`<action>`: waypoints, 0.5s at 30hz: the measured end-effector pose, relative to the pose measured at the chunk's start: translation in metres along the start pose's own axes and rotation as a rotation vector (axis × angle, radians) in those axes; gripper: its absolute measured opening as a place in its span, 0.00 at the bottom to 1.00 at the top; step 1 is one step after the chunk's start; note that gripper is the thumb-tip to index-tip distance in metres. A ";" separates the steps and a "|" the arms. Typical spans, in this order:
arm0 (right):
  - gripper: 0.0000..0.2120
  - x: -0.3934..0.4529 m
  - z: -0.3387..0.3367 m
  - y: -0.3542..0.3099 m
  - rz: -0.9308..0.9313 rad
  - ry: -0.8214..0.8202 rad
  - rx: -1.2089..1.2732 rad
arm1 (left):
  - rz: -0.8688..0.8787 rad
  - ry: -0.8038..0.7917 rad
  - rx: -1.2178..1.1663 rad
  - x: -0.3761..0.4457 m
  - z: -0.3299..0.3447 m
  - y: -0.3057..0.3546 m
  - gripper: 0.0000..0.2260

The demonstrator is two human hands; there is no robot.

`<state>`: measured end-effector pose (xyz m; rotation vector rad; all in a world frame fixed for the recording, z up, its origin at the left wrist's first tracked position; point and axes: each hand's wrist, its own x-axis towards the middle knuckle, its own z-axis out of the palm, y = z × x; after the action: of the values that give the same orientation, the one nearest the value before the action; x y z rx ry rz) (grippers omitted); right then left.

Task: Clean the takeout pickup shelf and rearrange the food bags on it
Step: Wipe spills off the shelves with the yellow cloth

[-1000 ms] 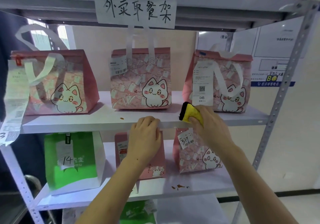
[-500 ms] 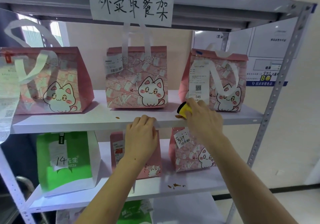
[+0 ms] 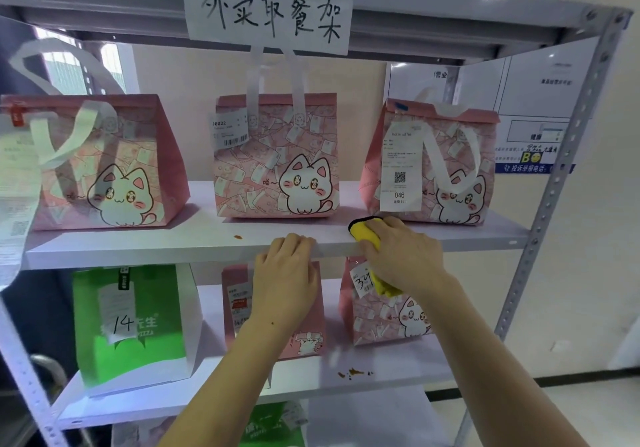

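Observation:
The white upper shelf board (image 3: 145, 249) carries three pink cat bags: left (image 3: 104, 162), middle (image 3: 277, 159) and right (image 3: 433, 162). My right hand (image 3: 401, 256) grips a yellow cloth (image 3: 363, 232) at the board's front edge, just in front of the right bag. My left hand (image 3: 287, 273) hooks its curled fingers over the front edge below the middle bag. A small brown stain (image 3: 238, 237) lies on the board left of my left hand. On the lower board (image 3: 398, 367) stand a green bag (image 3: 131, 325) and two pink bags (image 3: 239, 308) (image 3: 384, 318), near brown crumbs (image 3: 353, 373).
A handwritten paper sign (image 3: 270, 10) is taped to the top rail. The grey perforated post (image 3: 554, 183) frames the right side, with notices on the wall (image 3: 540, 107) behind. Long receipts (image 3: 14, 183) hang off the left bag. More bags sit on the bottom level (image 3: 273, 422).
My right hand has slid the yellow cloth slightly back and forth on the front edge by the right bag. The left hand stays on the edge. The view has shifted a little.

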<state>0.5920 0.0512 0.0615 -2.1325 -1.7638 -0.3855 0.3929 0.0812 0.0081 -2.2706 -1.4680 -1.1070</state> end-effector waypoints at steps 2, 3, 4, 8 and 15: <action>0.18 -0.001 0.001 -0.007 0.011 0.011 -0.006 | 0.004 -0.005 -0.011 0.000 0.000 0.000 0.18; 0.18 -0.002 0.001 -0.012 0.014 0.018 -0.017 | 0.006 -0.007 -0.017 0.000 0.000 0.000 0.19; 0.18 -0.003 0.001 -0.018 0.016 0.027 -0.019 | 0.004 -0.011 -0.022 0.001 0.000 -0.001 0.19; 0.18 -0.003 0.006 -0.036 0.012 0.027 0.043 | -0.031 -0.031 -0.039 0.002 -0.001 -0.002 0.18; 0.18 -0.002 0.013 -0.022 0.043 0.002 0.245 | -0.086 -0.039 -0.010 -0.003 -0.004 0.001 0.21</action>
<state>0.5699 0.0590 0.0510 -1.9917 -1.6657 -0.1510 0.3909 0.0768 0.0092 -2.2674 -1.5928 -1.1023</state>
